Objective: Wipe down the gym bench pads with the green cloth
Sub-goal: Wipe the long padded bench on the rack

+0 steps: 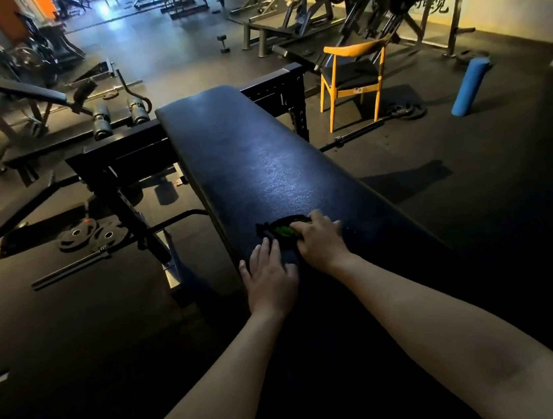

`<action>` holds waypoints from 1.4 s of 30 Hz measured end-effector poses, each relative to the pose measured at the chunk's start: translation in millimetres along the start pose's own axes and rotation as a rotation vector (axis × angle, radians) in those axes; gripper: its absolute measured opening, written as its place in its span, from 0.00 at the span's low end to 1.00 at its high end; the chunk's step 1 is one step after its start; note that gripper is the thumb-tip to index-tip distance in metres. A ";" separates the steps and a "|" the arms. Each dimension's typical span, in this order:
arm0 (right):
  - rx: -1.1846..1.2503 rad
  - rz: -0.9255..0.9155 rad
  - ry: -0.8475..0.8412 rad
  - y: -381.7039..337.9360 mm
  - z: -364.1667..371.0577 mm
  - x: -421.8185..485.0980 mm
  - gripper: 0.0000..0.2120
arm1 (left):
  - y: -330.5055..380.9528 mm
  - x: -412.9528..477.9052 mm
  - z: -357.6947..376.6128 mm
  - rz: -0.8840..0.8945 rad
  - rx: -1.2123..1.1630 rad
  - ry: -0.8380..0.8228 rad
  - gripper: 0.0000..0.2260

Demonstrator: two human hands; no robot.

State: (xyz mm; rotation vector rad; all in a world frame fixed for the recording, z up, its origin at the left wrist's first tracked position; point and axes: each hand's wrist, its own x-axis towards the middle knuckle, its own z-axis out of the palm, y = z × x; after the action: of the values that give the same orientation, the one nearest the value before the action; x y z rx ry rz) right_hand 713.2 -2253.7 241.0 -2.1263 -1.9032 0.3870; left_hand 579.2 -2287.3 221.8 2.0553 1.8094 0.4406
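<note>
A long black padded gym bench (255, 156) runs away from me down the middle of the view. The green cloth (282, 231) lies bunched on the near part of the pad, dark in the dim light. My right hand (318, 240) has its fingers curled over the cloth and grips it against the pad. My left hand (269, 279) lies flat on the pad just to the left of the cloth, fingers spread, holding nothing. Both forearms reach in from the bottom edge.
A black steel rack frame (118, 165) crosses behind the bench. Weight plates and a barbell (88, 236) lie on the floor at left. At right stand a yellow wooden chair (353, 76), a blue foam roller (469, 85) and another barbell (356, 134). More machines fill the back.
</note>
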 end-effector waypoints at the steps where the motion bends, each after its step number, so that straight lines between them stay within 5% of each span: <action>1: -0.011 0.024 0.017 8.6 -2.8 1.0 0.20 | -1.2 -1.2 -0.1 0.004 0.019 -0.001 0.28; 12: 0.019 0.363 0.159 66.5 -23.1 12.4 0.19 | 0.6 -2.8 -2.3 0.009 0.029 -0.032 0.25; 17: 0.140 0.008 0.104 30.8 -19.3 -2.3 0.22 | 5.3 -0.5 -4.0 -0.031 0.026 -0.012 0.25; 21: -0.002 -0.144 0.007 23.6 -8.4 -8.8 0.22 | 23.1 5.3 -4.1 -0.020 0.063 -0.016 0.26; 36: -0.042 0.417 0.211 138.3 -46.5 2.1 0.17 | 27.2 5.1 8.2 0.079 0.164 -0.080 0.26; 42: 0.033 0.546 0.241 131.9 -49.3 -4.5 0.14 | 29.5 4.3 10.8 0.087 0.175 -0.066 0.26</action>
State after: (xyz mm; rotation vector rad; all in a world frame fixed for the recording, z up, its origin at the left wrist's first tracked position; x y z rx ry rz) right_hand 852.7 -2273.1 238.8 -2.5151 -1.1645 0.2444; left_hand 610.6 -2287.0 226.0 2.2442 1.7808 0.2422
